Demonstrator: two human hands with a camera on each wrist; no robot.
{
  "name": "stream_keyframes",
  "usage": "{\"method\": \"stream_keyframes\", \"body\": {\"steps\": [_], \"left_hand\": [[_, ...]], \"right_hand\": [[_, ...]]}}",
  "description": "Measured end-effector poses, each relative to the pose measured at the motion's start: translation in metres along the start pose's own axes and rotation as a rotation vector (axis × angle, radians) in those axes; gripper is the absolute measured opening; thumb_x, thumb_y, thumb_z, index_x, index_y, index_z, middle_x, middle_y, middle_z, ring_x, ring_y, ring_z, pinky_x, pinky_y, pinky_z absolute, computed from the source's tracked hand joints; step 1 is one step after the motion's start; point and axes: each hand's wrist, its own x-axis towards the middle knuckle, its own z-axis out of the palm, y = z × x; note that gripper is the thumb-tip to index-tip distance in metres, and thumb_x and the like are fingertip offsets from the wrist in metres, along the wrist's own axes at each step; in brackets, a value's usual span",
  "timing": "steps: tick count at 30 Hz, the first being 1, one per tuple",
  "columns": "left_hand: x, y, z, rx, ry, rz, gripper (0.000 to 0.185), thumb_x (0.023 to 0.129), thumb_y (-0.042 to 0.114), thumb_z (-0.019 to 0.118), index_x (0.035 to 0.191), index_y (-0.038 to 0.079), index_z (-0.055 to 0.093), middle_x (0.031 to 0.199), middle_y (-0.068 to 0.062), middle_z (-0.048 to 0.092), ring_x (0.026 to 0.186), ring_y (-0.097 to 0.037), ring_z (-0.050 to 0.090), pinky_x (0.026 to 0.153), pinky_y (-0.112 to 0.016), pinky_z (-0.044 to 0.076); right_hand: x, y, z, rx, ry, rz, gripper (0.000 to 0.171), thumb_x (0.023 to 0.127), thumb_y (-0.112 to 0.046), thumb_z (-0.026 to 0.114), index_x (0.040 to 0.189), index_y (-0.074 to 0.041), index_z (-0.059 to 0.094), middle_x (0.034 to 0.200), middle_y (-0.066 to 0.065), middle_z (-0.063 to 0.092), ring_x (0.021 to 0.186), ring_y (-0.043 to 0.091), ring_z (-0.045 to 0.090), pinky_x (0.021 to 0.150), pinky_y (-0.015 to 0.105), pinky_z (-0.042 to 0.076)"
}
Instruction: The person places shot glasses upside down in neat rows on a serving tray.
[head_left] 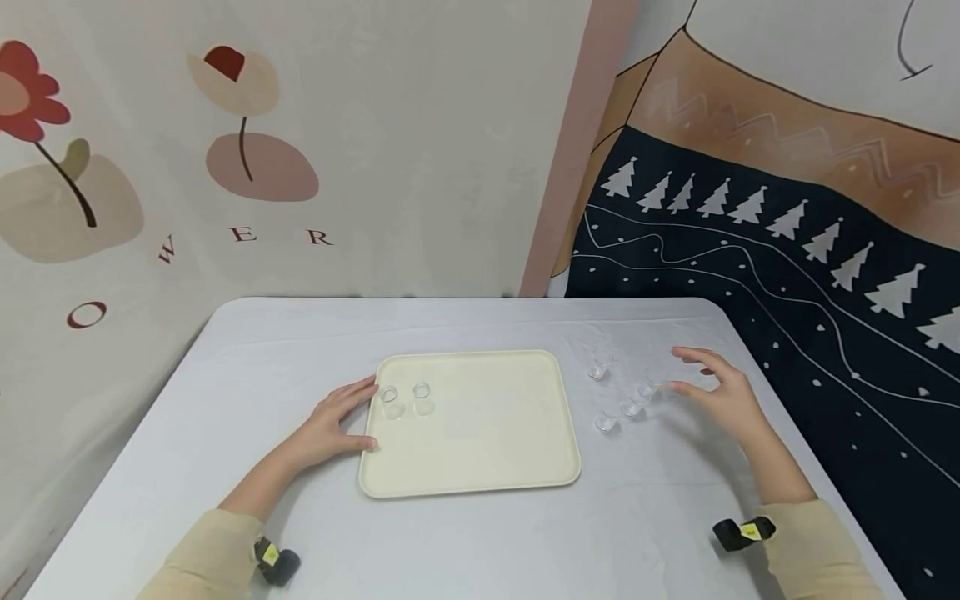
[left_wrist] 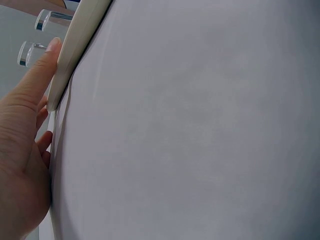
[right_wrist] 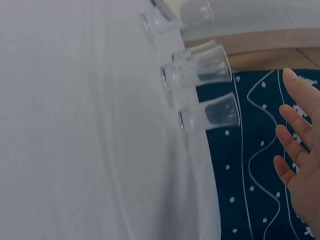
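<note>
Far left I've got a pale wall (head_left: pixel 420 150) printed with flowers and letters, then a beige left sleeve (head_left: pixel 206 554) coming in from the near side, with a small black camera (head_left: pixel 279 562) at the cuff. Next is the left hand (head_left: pixel 328 427), thumb and fingers spread apart and pretty straight, just touching the left rim of a cream tray (head_left: pixel 495 429) that sits flat mid-worktop (head_left: pixel 465 546). On the tray, over at its left side, I can see one clear cup (head_left: pixel 392 402) with a second clear cup (head_left: pixel 423 398) just to its right, and from my left wrist cam both look upside down, thick bases up. Right of the tray there are four more clear cups on the white cloth, mouths up: a far one (head_left: pixel 600 364), a near one (head_left: pixel 607 423), then two close together (head_left: pixel 631 407) (head_left: pixel 647 389) a bit further right. The right hand (head_left: pixel 716 396) is just right of those, thumb and fingers apart with a gap to the nearest cup. Past it, far right, my view's all dark blue fabric (head_left: pixel 817 392) with white trees on it.
</note>
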Motion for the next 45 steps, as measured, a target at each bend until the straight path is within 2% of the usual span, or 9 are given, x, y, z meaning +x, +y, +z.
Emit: {"method": "stream_keyframes", "body": {"steps": [5, 11, 16, 22, 31, 35, 38, 42, 45], "left_hand": [[-0.001, 0.0, 0.0, 0.003, 0.003, -0.003, 0.097, 0.069, 0.044, 0.083, 0.146, 0.005, 0.039, 0.155, -0.01, 0.027, 0.139, -0.042, 0.017, 0.105, -0.07, 0.008], [-0.001, 0.0, 0.0, 0.003, 0.01, 0.008, 0.096, 0.069, 0.042, 0.083, 0.145, 0.005, 0.039, 0.155, -0.011, 0.027, 0.138, -0.043, 0.017, 0.105, -0.07, 0.008], [-0.001, -0.002, 0.001, 0.002, 0.002, 0.001, 0.097, 0.068, 0.044, 0.083, 0.146, 0.005, 0.039, 0.155, -0.01, 0.027, 0.139, -0.042, 0.017, 0.105, -0.07, 0.008], [-0.001, -0.001, 0.001, 0.001, 0.001, 0.0, 0.098, 0.068, 0.044, 0.083, 0.146, 0.006, 0.039, 0.155, -0.009, 0.027, 0.139, -0.041, 0.017, 0.106, -0.069, 0.008], [0.001, 0.002, -0.001, 0.005, -0.006, -0.018, 0.098, 0.068, 0.045, 0.083, 0.146, 0.006, 0.039, 0.156, -0.009, 0.026, 0.14, -0.042, 0.016, 0.106, -0.069, 0.008], [0.001, 0.002, -0.001, 0.006, -0.007, -0.017, 0.098, 0.068, 0.045, 0.083, 0.146, 0.006, 0.039, 0.156, -0.008, 0.026, 0.14, -0.042, 0.016, 0.106, -0.069, 0.009], [0.001, 0.001, 0.0, 0.003, -0.005, -0.013, 0.097, 0.068, 0.045, 0.083, 0.146, 0.006, 0.039, 0.156, -0.008, 0.026, 0.139, -0.042, 0.016, 0.105, -0.07, 0.009], [0.001, 0.001, 0.0, 0.007, -0.005, -0.016, 0.097, 0.068, 0.045, 0.082, 0.146, 0.007, 0.038, 0.156, -0.008, 0.026, 0.139, -0.042, 0.016, 0.105, -0.07, 0.009], [0.0, 0.001, 0.0, 0.007, -0.002, -0.016, 0.097, 0.068, 0.045, 0.083, 0.146, 0.006, 0.038, 0.156, -0.008, 0.026, 0.139, -0.042, 0.016, 0.105, -0.07, 0.009]], "right_hand": [[0.0, 0.017, -0.001, 0.018, -0.055, 0.03, 0.051, 0.08, -0.001, 0.077, 0.127, -0.001, 0.058, 0.122, 0.018, 0.059, 0.106, -0.003, 0.048, 0.082, 0.017, 0.038], [-0.001, 0.036, 0.005, 0.035, -0.148, 0.083, 0.048, 0.085, -0.007, 0.073, 0.129, 0.001, 0.056, 0.123, 0.02, 0.059, 0.104, 0.003, 0.05, 0.081, 0.023, 0.04], [-0.001, 0.047, 0.013, 0.083, -0.206, 0.146, 0.046, 0.088, -0.013, 0.072, 0.129, -0.001, 0.056, 0.124, 0.018, 0.059, 0.105, 0.001, 0.05, 0.083, 0.025, 0.041], [-0.001, 0.052, 0.021, 0.102, -0.232, 0.208, 0.049, 0.087, -0.019, 0.074, 0.129, -0.001, 0.057, 0.127, 0.02, 0.058, 0.103, -0.008, 0.047, 0.083, 0.021, 0.042], [0.001, 0.057, 0.027, 0.098, -0.253, 0.224, 0.048, 0.085, -0.021, 0.075, 0.127, -0.001, 0.059, 0.124, 0.018, 0.06, 0.106, -0.01, 0.045, 0.089, 0.008, 0.036], [0.001, 0.059, 0.029, 0.085, -0.274, 0.257, 0.049, 0.085, -0.022, 0.075, 0.126, 0.001, 0.059, 0.127, 0.019, 0.059, 0.119, 0.014, 0.05, 0.09, 0.005, 0.033], [0.001, 0.059, 0.03, 0.065, -0.28, 0.269, 0.05, 0.086, -0.023, 0.075, 0.126, 0.002, 0.059, 0.128, 0.019, 0.058, 0.123, 0.036, 0.046, 0.097, 0.016, 0.038], [0.001, 0.062, 0.032, 0.054, -0.268, 0.265, 0.048, 0.086, -0.022, 0.074, 0.124, 0.003, 0.06, 0.127, 0.02, 0.058, 0.122, 0.037, 0.047, 0.1, 0.036, 0.041], [0.001, 0.063, 0.034, 0.048, -0.256, 0.264, 0.047, 0.086, -0.022, 0.074, 0.123, 0.003, 0.06, 0.125, 0.02, 0.059, 0.12, 0.036, 0.048, 0.097, 0.03, 0.042]]}}
